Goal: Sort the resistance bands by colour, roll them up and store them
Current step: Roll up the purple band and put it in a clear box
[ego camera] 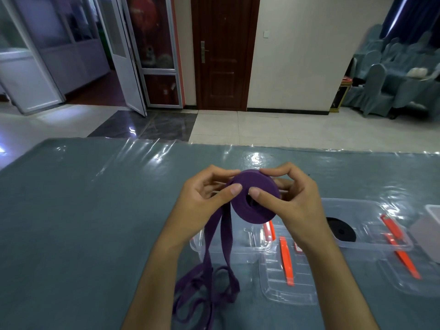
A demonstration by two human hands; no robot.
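A purple resistance band (256,186) is partly wound into a thick roll, held above the table between both hands. My left hand (204,198) grips the roll's left side, thumb on its front. My right hand (292,201) holds the right side, thumb pressed near the roll's centre hole. The unrolled tail of the band (214,236) hangs down in two strands and lies in loose loops on the table at the front. A black rolled band (340,231) lies in a clear plastic box (371,210) to the right.
A second clear box (240,252) stands under my hands. Clear lids with orange clips (285,263) lie beside and in front of the boxes. Another box edge (433,215) shows at far right. The table (83,210) has a teal cloth under shiny plastic film.
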